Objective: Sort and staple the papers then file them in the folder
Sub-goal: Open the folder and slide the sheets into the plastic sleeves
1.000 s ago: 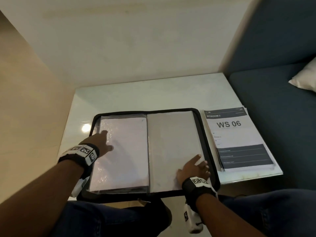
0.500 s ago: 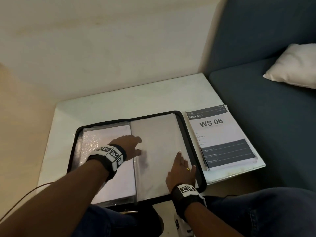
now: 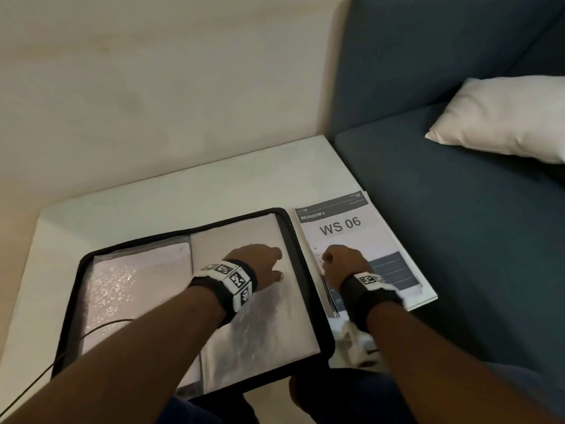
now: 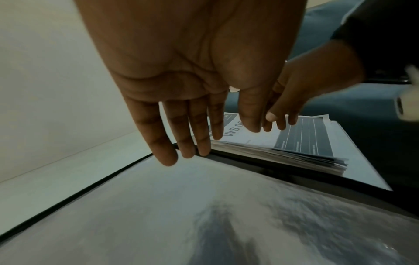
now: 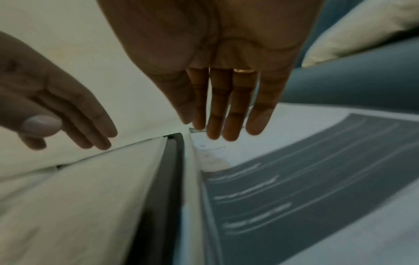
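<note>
Currently: folder open on table | left hand flat-fingered above right sleeve | right hand fingers straight over paper stack

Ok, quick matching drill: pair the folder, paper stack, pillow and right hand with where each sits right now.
Things:
1. folder
2. paper stack
3. pillow
4. right hand

Places:
A. on the blue sofa
B. over the paper stack, fingers straight
C. open on the white table
D. on the table, right of the folder

Pairs: 1-C, 2-D, 3-A, 4-B
</note>
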{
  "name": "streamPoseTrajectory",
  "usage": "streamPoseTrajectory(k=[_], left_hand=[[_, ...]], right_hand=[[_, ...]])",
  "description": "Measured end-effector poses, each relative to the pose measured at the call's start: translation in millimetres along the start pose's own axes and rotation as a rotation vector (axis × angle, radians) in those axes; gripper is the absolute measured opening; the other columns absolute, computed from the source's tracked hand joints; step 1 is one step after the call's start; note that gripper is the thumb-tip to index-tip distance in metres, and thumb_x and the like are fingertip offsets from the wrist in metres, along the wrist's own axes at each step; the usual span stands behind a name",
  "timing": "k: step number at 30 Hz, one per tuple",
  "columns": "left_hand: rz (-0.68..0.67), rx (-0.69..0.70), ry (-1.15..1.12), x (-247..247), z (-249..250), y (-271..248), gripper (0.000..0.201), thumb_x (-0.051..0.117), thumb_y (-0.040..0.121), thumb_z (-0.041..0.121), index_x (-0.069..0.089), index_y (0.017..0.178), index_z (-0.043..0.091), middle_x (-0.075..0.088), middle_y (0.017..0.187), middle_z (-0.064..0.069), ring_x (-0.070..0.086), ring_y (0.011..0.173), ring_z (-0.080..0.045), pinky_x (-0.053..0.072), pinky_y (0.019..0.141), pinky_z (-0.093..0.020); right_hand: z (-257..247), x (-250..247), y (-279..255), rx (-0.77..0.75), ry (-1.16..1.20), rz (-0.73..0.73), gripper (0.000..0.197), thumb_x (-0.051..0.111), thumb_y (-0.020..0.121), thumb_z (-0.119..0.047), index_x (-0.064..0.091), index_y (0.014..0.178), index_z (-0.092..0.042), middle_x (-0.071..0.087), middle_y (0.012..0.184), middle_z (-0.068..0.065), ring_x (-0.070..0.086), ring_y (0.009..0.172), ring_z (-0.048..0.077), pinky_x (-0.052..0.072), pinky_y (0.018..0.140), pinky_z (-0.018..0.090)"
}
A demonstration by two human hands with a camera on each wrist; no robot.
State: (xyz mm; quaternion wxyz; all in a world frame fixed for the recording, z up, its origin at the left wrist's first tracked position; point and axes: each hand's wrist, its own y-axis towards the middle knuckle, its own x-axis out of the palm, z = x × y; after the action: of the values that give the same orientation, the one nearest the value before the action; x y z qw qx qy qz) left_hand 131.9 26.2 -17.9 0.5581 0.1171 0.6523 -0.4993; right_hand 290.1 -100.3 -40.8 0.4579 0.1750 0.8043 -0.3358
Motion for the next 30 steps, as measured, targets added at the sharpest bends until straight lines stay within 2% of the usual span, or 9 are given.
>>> streamPoseTrajectory(k=[5,9,12,15,17,21,24,26,30], left_hand=[[0.140,-0.074,-0.145,-13,17,61,0.038,0.055,0.094,0.039,0.055,0.121,0.012,0.063,0.122,-0.012,0.060,0.110,-0.031,0.048,0.087,-0.034],[0.246,-0.212,-0.336,-28,23,112,0.027,0.058,0.093,0.028,0.059,0.109,0.007,0.066,0.113,-0.012,0.062,0.103,-0.032,0.039,0.073,-0.029],[0.230,-0.262,-0.372,-28,22,141,0.026,0.058,0.094,0.022,0.060,0.111,0.003,0.065,0.116,-0.014,0.060,0.107,-0.032,0.038,0.074,-0.029],[0.232,-0.311,-0.417,-21,15,163,0.035,0.059,0.094,0.023,0.057,0.123,0.003,0.059,0.131,-0.014,0.054,0.120,-0.032,0.042,0.090,-0.033],[0.239,-0.338,-0.458,-18,10,169,0.034,0.061,0.092,0.022,0.060,0.122,0.006,0.060,0.131,-0.011,0.055,0.121,-0.030,0.044,0.096,-0.033],[0.250,-0.340,-0.543,-15,8,172,0.024,0.063,0.088,0.021,0.068,0.109,0.008,0.066,0.114,-0.008,0.061,0.111,-0.031,0.049,0.087,-0.033],[0.208,-0.368,-0.656,-15,9,178,0.020,0.065,0.085,0.022,0.070,0.091,0.003,0.070,0.088,-0.015,0.067,0.084,-0.032,0.046,0.065,-0.029],[0.199,-0.377,-0.673,-16,14,180,0.021,0.065,0.086,0.025,0.067,0.084,0.003,0.069,0.083,-0.015,0.060,0.070,-0.028,0.043,0.060,-0.027],[0.345,-0.348,-0.590,-16,31,179,0.022,0.061,0.091,0.031,0.063,0.095,0.010,0.065,0.091,-0.005,0.058,0.083,-0.026,0.043,0.070,-0.030]], right_hand=[[7,-27,27,-0.096,-0.259,-0.297,0.028,0.063,0.090,-0.037,0.071,0.109,-0.018,0.068,0.118,0.004,0.063,0.106,0.024,0.051,0.093,0.034],[-2,-47,39,-0.174,-0.287,-0.323,0.035,0.060,0.093,-0.043,0.071,0.112,-0.016,0.066,0.122,0.006,0.061,0.111,0.025,0.048,0.095,0.034],[-1,-56,51,-0.207,-0.273,-0.324,0.036,0.056,0.096,-0.041,0.069,0.117,-0.015,0.066,0.124,0.006,0.061,0.111,0.024,0.047,0.096,0.033],[8,-53,61,-0.173,-0.226,-0.375,0.039,0.059,0.095,-0.041,0.065,0.127,-0.019,0.063,0.131,0.004,0.061,0.115,0.024,0.046,0.101,0.032],[14,-44,64,-0.160,-0.254,-0.429,0.045,0.060,0.094,-0.042,0.060,0.133,-0.020,0.058,0.138,0.003,0.056,0.123,0.023,0.043,0.106,0.032],[29,-28,70,-0.120,-0.268,-0.468,0.052,0.066,0.089,-0.044,0.058,0.135,-0.021,0.057,0.138,0.002,0.055,0.123,0.021,0.042,0.104,0.031],[32,-25,73,-0.113,-0.242,-0.461,0.055,0.068,0.087,-0.045,0.058,0.135,-0.021,0.058,0.136,0.002,0.056,0.121,0.021,0.043,0.103,0.031],[32,-24,74,-0.115,-0.238,-0.455,0.057,0.069,0.086,-0.045,0.057,0.135,-0.020,0.058,0.136,0.002,0.057,0.120,0.021,0.043,0.102,0.030],[32,-21,76,-0.105,-0.220,-0.463,0.056,0.068,0.087,-0.044,0.057,0.136,-0.019,0.058,0.136,0.004,0.056,0.120,0.022,0.043,0.103,0.033]])
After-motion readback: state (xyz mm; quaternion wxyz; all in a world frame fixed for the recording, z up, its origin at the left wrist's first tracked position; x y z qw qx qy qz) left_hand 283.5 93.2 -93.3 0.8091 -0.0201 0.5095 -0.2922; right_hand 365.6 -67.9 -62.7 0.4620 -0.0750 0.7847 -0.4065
